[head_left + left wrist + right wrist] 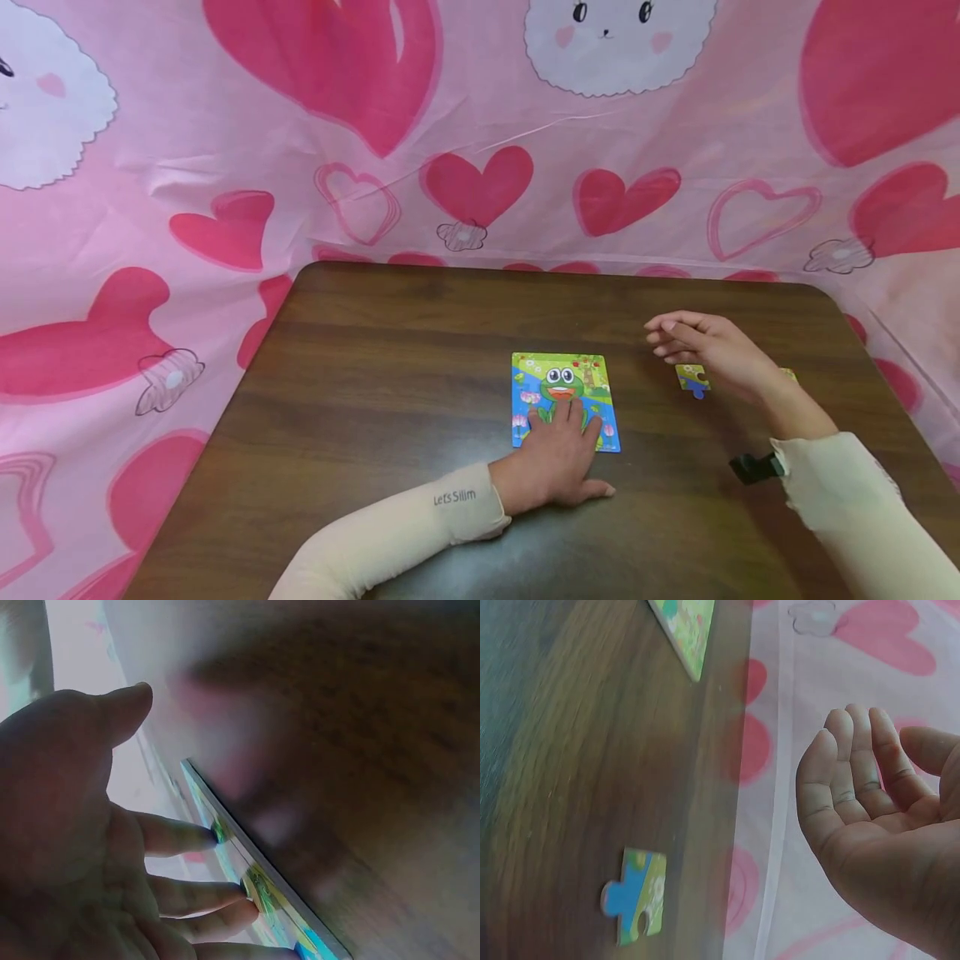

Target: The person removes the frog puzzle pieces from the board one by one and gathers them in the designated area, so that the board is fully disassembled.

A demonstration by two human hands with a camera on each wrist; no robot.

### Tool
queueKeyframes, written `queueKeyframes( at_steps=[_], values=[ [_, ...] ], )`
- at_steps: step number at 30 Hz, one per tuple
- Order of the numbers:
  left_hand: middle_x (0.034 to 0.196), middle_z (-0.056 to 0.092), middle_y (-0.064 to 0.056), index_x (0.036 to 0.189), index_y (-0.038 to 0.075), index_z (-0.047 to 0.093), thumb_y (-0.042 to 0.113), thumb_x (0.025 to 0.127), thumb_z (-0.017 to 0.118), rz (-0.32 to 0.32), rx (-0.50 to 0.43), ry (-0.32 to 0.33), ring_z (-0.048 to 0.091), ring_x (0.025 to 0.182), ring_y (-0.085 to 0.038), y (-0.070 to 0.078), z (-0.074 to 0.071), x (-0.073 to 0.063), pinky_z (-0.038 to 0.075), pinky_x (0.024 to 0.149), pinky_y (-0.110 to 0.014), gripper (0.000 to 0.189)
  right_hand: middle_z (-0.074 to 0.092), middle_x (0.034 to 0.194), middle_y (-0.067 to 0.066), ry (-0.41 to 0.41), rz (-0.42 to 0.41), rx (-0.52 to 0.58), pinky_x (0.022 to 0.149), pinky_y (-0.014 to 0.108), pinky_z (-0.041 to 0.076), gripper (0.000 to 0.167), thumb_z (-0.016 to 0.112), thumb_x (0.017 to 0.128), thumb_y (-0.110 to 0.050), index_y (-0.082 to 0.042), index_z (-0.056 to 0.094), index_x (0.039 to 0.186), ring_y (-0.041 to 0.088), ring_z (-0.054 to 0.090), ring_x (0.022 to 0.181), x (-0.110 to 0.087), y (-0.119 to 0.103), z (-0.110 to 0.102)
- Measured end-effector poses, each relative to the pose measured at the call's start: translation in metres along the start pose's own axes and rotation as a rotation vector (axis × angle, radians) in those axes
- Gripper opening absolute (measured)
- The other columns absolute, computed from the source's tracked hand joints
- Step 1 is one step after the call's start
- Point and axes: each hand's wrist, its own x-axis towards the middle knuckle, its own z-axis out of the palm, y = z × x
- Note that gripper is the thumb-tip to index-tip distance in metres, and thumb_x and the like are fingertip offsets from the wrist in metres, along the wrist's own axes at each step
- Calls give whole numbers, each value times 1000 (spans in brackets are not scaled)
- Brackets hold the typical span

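A square frog jigsaw puzzle lies flat on the brown table, and its corner shows at the top of the right wrist view. My left hand rests on its lower half, fingers spread and fingertips touching the surface, thumb out to the side over the table. The left wrist view shows these fingertips at the puzzle's face. To the right, my right hand is raised above the table with loosely bent fingers and nothing in them. Under it lies a loose blue and green puzzle piece.
Another yellow-green piece peeks out behind the right forearm, mostly hidden. A dark strap sits at the right sleeve's cuff. Pink cloth with hearts hangs around the wooden table, along its back and left edges.
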Motion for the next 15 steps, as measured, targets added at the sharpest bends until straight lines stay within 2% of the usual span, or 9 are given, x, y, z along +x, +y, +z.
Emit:
queueKeyframes(
  at_steps=[9,15],
  values=[
    [158,39,-13,154,21,38,80,87,50,11,37,-24,40,143,-29,1,0,1,49,103,-55,90,72,106,-7,-39,-19,4,87,28,58,37,50,107,-33,-4,60,128,11,69,97,12,-13,18],
    [160,38,-13,156,21,36,81,87,48,21,52,-36,39,146,-32,2,-1,0,49,104,-53,92,73,103,-9,-50,-1,19,88,31,59,45,52,107,-30,7,54,133,16,71,95,24,-10,29]
  ],
)
